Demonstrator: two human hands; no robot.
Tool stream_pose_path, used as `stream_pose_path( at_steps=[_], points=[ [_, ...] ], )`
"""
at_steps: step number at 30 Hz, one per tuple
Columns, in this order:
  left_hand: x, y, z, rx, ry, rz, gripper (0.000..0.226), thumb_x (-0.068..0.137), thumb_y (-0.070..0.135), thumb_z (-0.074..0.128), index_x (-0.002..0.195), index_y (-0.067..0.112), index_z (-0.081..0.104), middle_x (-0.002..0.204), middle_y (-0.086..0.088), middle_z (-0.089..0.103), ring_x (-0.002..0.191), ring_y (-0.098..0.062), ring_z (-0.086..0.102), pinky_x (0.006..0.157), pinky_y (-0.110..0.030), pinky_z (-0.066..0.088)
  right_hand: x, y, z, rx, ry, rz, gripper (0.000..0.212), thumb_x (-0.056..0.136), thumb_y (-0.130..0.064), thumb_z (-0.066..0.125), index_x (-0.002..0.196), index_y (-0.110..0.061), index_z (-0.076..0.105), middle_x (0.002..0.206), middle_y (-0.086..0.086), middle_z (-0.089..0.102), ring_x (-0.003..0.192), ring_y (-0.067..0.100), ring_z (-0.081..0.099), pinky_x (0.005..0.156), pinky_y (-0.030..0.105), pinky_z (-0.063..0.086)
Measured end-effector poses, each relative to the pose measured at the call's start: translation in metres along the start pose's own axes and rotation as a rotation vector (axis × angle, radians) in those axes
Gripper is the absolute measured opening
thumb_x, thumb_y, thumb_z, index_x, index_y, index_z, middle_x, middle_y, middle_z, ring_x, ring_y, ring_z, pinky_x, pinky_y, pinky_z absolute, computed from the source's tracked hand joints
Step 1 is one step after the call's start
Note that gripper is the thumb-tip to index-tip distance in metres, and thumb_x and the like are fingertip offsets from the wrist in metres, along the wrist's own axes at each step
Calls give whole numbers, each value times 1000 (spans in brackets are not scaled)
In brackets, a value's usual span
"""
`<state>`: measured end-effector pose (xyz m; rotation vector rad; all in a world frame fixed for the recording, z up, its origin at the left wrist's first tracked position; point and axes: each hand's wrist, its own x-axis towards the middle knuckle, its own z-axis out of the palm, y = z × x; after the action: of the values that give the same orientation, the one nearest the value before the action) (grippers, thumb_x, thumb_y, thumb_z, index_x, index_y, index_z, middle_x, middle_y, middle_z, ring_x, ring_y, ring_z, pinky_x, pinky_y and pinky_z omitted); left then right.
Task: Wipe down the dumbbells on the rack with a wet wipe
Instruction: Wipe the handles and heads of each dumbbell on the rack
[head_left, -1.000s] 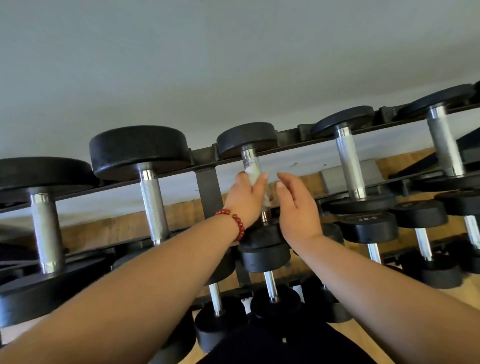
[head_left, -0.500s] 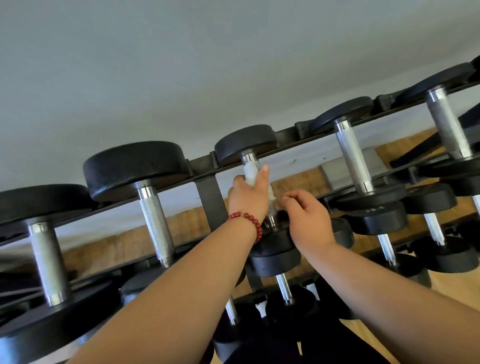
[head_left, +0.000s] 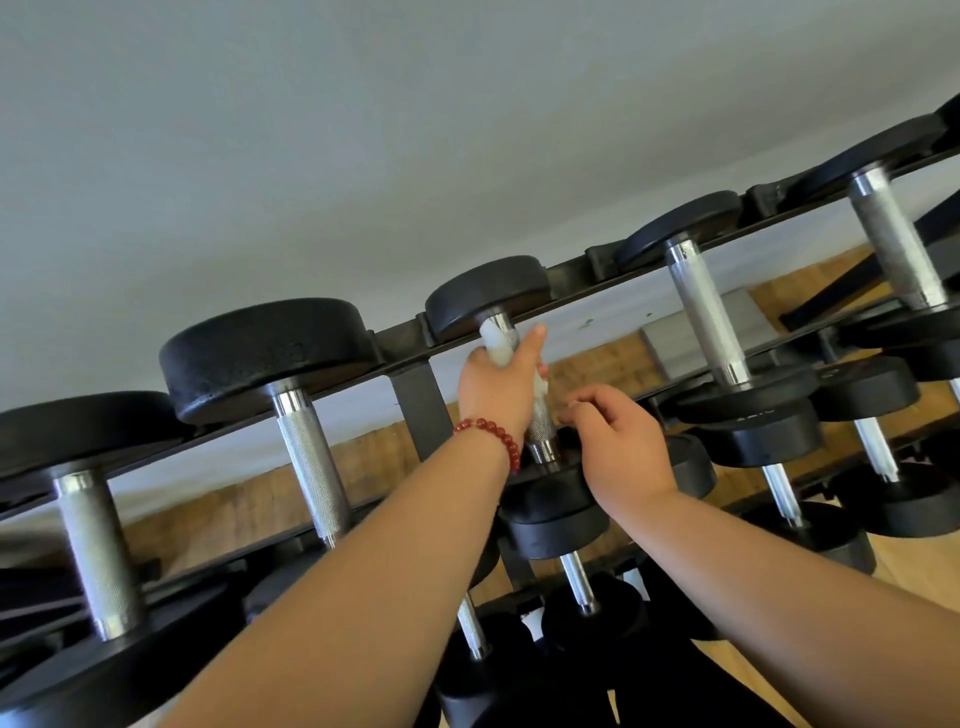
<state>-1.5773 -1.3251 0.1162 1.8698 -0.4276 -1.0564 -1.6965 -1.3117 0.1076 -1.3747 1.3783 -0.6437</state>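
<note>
Two hands at rack (head_left: 422, 402) | left hand (head_left: 497, 387) grips wet wipe (head_left: 492, 344) around top-row dumbbell (head_left: 488, 293) handle (head_left: 540, 423) | right hand (head_left: 623, 452) curled just beside, hold unclear | step: wiping handle | next: probably slide wipe toward lower head

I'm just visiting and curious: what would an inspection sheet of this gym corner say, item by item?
Surface: black rack, with dumbbells lying across its rails on several tiers.
Job's things: white wet wipe wrapped round the knurled handle of the middle top-tier dumbbell.
Clutter: nothing seen.
Hands: left hand grips the wipe round the handle; right hand, fingers curled, is beside the handle's near end, contact unclear.
Cables: nothing seen.
Surroundings: grey wall, wooden floor; red bead bracelet on the left wrist.
</note>
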Motion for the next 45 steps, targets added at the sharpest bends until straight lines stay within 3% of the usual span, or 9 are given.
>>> stream_pose_path(
  at_steps=[3, 8, 12, 17, 22, 28, 32, 42, 45],
  points=[
    [-5, -13, 2, 147, 56, 36, 51, 84, 57, 63, 103, 10, 64, 91, -2, 70, 78, -16, 67, 61, -26, 49, 0, 1, 0, 5, -12, -1, 18, 93, -13, 51, 82, -17, 66, 80, 2, 66, 77, 10, 60, 67, 19, 46],
    [14, 19, -5, -112, 29, -44, 32, 81, 44, 74, 72, 14, 65, 67, 3, 69, 69, -15, 67, 74, -30, 56, 2, 1, 0, -5, -10, 17, 19, 92, -14, 51, 80, -17, 65, 82, 3, 68, 84, 16, 62, 75, 28, 47],
    [4, -1, -1, 189, 37, 82, 47, 82, 53, 68, 91, 7, 68, 83, -3, 71, 69, -13, 65, 58, -23, 47, 2, 1, -1, 12, -2, 16, 20, 92, -12, 50, 81, -16, 66, 83, 5, 68, 86, 19, 63, 79, 33, 49],
    [19, 23, -8, -108, -41, -86, 32, 77, 41, 79, 74, 13, 64, 68, 0, 70, 74, -20, 70, 84, -38, 57, 4, 1, 0, -4, -11, 35, 19, 92, -15, 51, 81, -13, 66, 85, 5, 68, 88, 19, 63, 82, 34, 48],
    [2, 5, 3, 222, 56, 0, 53, 73, 58, 75, 94, 10, 64, 86, -2, 69, 78, -16, 66, 60, -25, 49, 5, 1, 0, -11, -6, 21, 20, 92, -14, 50, 80, -14, 66, 83, 2, 68, 86, 17, 63, 77, 30, 48],
    [18, 21, -2, -98, 33, -84, 34, 72, 44, 81, 71, 14, 66, 68, 1, 71, 77, -21, 70, 84, -38, 57, 5, 2, -1, -20, -12, 35, 20, 92, -14, 49, 81, -13, 66, 84, 4, 68, 87, 19, 63, 82, 35, 48],
    [9, 5, -2, -76, -29, -52, 30, 78, 40, 79, 85, 15, 64, 66, 4, 70, 73, -16, 70, 86, -41, 58, 4, 1, -2, -9, -13, 24, 20, 91, -12, 50, 81, -13, 67, 84, 4, 68, 87, 19, 63, 81, 35, 48],
    [-2, 15, 5, 49, 69, -45, 43, 83, 50, 70, 82, 11, 53, 57, 6, 53, 54, -10, 54, 57, -21, 46, 6, 2, -2, -37, -33, 37, 20, 92, -16, 51, 80, -11, 66, 82, 4, 67, 84, 20, 63, 81, 39, 50],
    [14, 31, 0, -73, 16, -155, 39, 76, 46, 79, 85, 13, 60, 75, -1, 66, 75, -16, 65, 81, -29, 53, 7, 2, -3, -39, -30, 46, 21, 92, -16, 50, 80, -9, 65, 83, 6, 67, 86, 21, 62, 82, 37, 48]
  ],
)
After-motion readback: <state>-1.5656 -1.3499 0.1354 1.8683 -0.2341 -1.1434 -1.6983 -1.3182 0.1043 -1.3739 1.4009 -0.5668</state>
